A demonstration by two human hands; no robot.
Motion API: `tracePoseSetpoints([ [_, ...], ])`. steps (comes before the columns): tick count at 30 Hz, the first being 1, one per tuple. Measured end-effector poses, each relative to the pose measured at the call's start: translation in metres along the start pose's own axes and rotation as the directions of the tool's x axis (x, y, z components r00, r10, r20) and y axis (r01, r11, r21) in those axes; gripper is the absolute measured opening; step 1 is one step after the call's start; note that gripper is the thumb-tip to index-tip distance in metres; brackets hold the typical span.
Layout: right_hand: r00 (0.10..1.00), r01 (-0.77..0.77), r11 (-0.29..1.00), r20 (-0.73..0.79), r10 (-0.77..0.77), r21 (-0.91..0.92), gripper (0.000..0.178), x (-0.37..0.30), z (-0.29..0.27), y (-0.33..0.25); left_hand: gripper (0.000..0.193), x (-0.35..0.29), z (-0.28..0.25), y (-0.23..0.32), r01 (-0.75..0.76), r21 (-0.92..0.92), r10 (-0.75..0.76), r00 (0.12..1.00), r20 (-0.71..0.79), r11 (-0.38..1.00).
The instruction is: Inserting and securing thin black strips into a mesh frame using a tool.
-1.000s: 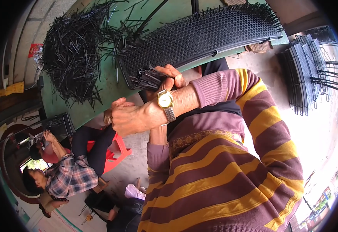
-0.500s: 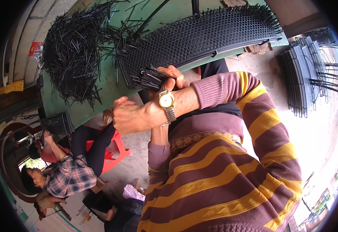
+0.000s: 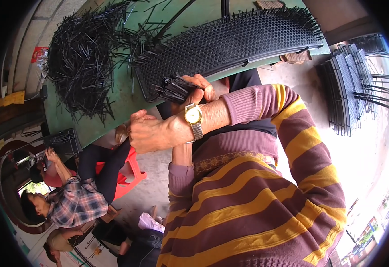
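Observation:
My left hand (image 3: pixel 199 85) is closed around a bundle of thin black strips (image 3: pixel 172 90), whose loose ends fan out to the left. It is over the near edge of a long, curved black honeycomb-mesh panel (image 3: pixel 221 46). Crossing in front of my left wrist, my right hand (image 3: pixel 152 132) has its fingers curled in; whatever they may hold is hidden. A gold-faced wristwatch (image 3: pixel 193 115) is on the right wrist. Many thin black strips stick up along the panel's far edge and left end.
A large heap of black strips (image 3: pixel 81 62) covers the left of the green table (image 3: pixel 127 100). Stacked black mesh panels (image 3: pixel 343 89) stand at the right. A person in a plaid shirt (image 3: pixel 76 202) works at the lower left, beside a red plastic stool (image 3: pixel 134 171).
My hands keep almost the same pose, with the bundle still in the left. The view has shifted slightly. At the lower left, the hands of the person in plaid have moved.

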State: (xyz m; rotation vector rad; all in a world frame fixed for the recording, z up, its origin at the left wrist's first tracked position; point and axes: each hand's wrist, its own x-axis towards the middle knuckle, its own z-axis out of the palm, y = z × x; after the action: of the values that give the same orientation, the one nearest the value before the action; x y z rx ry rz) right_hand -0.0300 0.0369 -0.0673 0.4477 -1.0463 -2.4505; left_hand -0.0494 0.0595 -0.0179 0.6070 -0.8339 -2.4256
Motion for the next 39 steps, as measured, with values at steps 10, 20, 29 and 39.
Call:
tracePoseSetpoints([
  [10,0.863,0.233,0.923,-0.372,-0.341,-0.305,0.021,-0.014,0.036,0.014,0.023,0.006,-0.007,-0.003,-0.034,0.023,0.032,0.997,0.076,0.999],
  [20,-0.22,0.966,0.247,-0.737,0.64,-0.074,0.014,-0.023,0.107,0.086,0.024,-0.024,-0.009,-0.004,-0.094,0.051,0.085,0.983,0.161,0.994],
  [29,0.434,0.843,-0.39,0.04,0.9,-0.371,0.014,0.063,0.163,0.041,0.029,-0.025,-0.009,-0.008,-0.104,-0.239,0.005,0.924,-0.382,0.965],
  [39,0.537,0.54,-0.724,-0.486,0.689,-0.43,0.022,0.081,0.181,0.019,0.019,-0.021,-0.015,-0.002,-0.012,-0.175,-0.007,0.994,-0.108,0.985],
])
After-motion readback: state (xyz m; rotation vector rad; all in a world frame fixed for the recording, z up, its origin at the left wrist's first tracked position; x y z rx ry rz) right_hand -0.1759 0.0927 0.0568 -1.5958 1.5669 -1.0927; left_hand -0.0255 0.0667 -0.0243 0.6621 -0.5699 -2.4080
